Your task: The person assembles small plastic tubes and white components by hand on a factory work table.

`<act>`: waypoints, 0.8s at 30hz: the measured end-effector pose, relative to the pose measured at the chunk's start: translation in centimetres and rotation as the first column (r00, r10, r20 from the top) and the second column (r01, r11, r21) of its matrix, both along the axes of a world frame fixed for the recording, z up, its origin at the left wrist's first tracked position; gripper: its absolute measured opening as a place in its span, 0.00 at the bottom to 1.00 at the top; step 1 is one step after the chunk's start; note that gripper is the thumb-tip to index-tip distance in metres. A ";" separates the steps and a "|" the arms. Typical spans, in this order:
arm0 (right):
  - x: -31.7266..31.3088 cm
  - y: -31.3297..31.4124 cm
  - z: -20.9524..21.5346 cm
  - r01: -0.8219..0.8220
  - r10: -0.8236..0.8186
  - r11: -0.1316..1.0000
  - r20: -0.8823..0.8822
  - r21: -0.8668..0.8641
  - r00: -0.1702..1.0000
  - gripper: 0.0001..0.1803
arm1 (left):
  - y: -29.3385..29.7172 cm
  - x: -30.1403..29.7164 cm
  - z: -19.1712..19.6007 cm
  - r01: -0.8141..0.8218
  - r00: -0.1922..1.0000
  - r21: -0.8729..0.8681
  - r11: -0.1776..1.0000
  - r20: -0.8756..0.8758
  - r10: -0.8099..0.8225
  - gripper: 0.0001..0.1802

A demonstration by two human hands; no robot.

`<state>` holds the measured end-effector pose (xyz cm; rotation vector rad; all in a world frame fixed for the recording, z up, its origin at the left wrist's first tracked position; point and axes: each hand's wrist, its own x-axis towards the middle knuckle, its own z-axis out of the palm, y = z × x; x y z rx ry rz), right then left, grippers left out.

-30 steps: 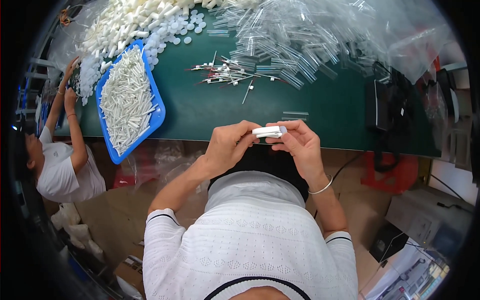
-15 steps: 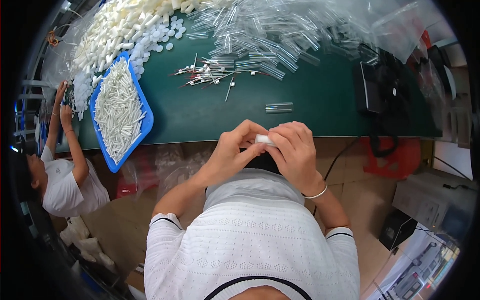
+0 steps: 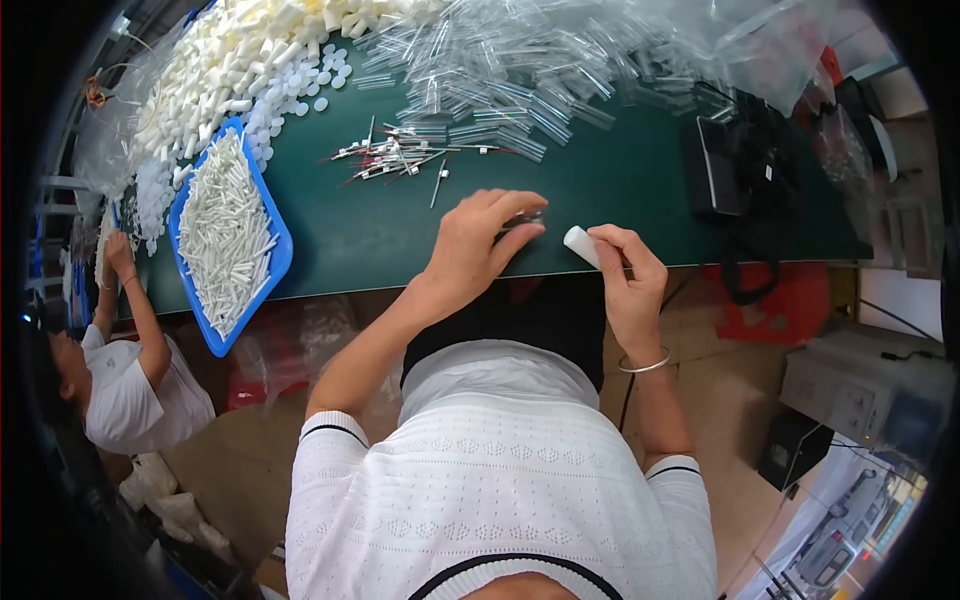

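Note:
My right hand pinches a short white plastic cylinder between thumb and fingers, just above the table's near edge. Over the green table, my left hand closes thumb and fingers round a clear plastic tube. Most of that tube is hidden by the fingers. Beyond my left hand lies a small heap of thin white parts with red and dark leads, with one single piece apart from it.
A blue tray full of thin white sticks stands left. Behind it are piles of white cylinders and translucent discs. Clear tubes cover the back, a black device stands right. A co-worker works at far left.
My hands have parted. The right one has moved right with the white cylinder; the left has let go of it, moved forward and closed on the clear tube lying on the table.

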<state>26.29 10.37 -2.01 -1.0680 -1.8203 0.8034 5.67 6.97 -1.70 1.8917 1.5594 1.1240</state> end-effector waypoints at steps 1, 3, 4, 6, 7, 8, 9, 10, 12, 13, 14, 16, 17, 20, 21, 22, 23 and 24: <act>-0.1 0.0 0.3 -0.056 0.054 0.997 -0.048 -0.049 0.997 0.04 | -0.8 -0.2 0.7 0.083 0.979 -0.176 0.981 0.200 -0.047 0.16; -0.5 0.0 0.8 -0.128 0.119 0.987 -0.099 -0.094 0.988 0.04 | -2.1 0.0 1.1 0.170 0.925 -0.275 0.946 0.374 -0.058 0.15; -0.8 -0.1 1.0 -0.176 0.166 0.981 -0.107 -0.087 0.980 0.04 | -2.6 0.0 1.2 0.279 0.840 -0.347 0.895 0.540 -0.052 0.14; -1.2 -0.4 1.3 -0.231 0.221 0.970 -0.113 -0.081 0.969 0.05 | -3.2 -0.2 0.6 0.298 0.818 -0.357 0.885 0.573 -0.044 0.14; -1.3 -0.5 1.5 -0.245 0.246 0.969 -0.037 0.021 0.969 0.06 | -3.5 -0.4 0.5 0.294 0.807 -0.348 0.890 0.589 -0.037 0.14; -1.4 -0.6 1.6 -0.260 0.257 0.958 0.043 0.119 0.965 0.07 | -3.7 -0.5 0.4 0.295 0.795 -0.340 0.893 0.606 -0.032 0.15; -1.7 -0.7 1.4 -0.275 0.259 0.939 0.101 0.206 0.961 0.10 | -4.0 -0.6 0.4 0.295 0.792 -0.340 0.893 0.609 -0.029 0.15; -1.7 -0.8 1.3 -0.277 0.260 0.939 0.104 0.204 0.960 0.10 | -4.2 -0.8 0.6 0.268 0.842 -0.366 0.891 0.538 -0.032 0.15; -1.6 -1.2 1.3 -0.337 0.252 0.891 0.288 0.305 0.924 0.13 | -4.6 -0.8 1.4 0.238 0.885 -0.387 0.891 0.464 -0.035 0.16; -1.6 -1.3 1.1 -0.357 0.249 0.870 0.322 0.339 0.913 0.15 | -4.8 -0.7 2.0 0.211 0.919 -0.373 0.904 0.390 -0.054 0.16; -1.6 -1.3 1.3 -0.359 0.250 0.870 0.324 0.339 0.912 0.15 | -5.0 -0.7 2.3 0.184 0.947 -0.355 0.917 0.312 -0.070 0.16; -1.6 -1.3 1.8 -0.465 0.346 0.825 0.364 0.321 0.865 0.16 | -5.4 -0.7 1.4 0.180 0.949 -0.286 0.941 0.302 -0.090 0.15; -1.8 -1.2 1.8 -0.465 0.346 0.826 0.365 0.319 0.864 0.16 | -5.6 -0.6 1.1 0.179 0.951 -0.217 0.959 0.289 -0.113 0.14; -2.4 -1.0 2.3 -0.521 0.430 0.792 0.316 0.316 0.846 0.16 | -5.8 -1.6 1.2 0.208 0.938 -0.299 0.931 0.331 -0.103 0.12; -2.4 -0.8 3.5 -0.513 0.480 0.845 0.208 0.150 0.852 0.16 | -5.8 -1.8 1.1 0.207 0.924 -0.334 0.920 0.375 -0.072 0.11; -2.4 -0.7 4.2 -0.506 0.506 0.862 0.093 -0.025 0.858 0.17 | -6.0 -2.1 1.3 0.199 0.925 -0.333 0.922 0.375 -0.065 0.11; -1.5 -0.3 3.8 -0.521 0.526 0.849 0.039 -0.093 0.850 0.16 | -6.1 -2.5 1.8 0.255 0.903 -0.437 0.862 0.425 -0.052 0.10; -0.8 -0.4 3.7 -0.549 0.556 0.801 -0.044 -0.238 0.830 0.14 | -6.2 -2.7 2.0 0.314 0.880 -0.530 0.788 0.473 -0.033 0.10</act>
